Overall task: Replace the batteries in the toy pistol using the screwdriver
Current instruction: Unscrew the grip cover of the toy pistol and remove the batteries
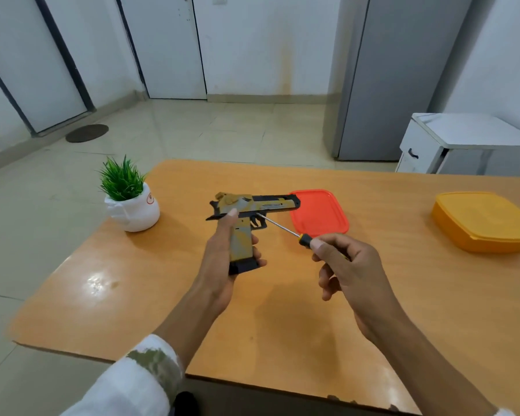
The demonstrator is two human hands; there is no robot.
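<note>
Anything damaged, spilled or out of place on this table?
Only the orange wooden table's near edge, which looks chipped at lower right. The yellow-grey toy pistol and black-handled screwdriver are held normally.

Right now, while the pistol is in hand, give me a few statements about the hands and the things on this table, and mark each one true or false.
1. The left hand grips the toy pistol by its handle, above the table. True.
2. The screwdriver lies flat on the table. False: the right hand holds it, with its tip against the pistol near the trigger guard.
3. A red lid lies on the table beyond the pistol. True.
4. The yellow container stands right beside the potted plant. False: the container is at the table's right side and the plant is at its far left corner.
</note>
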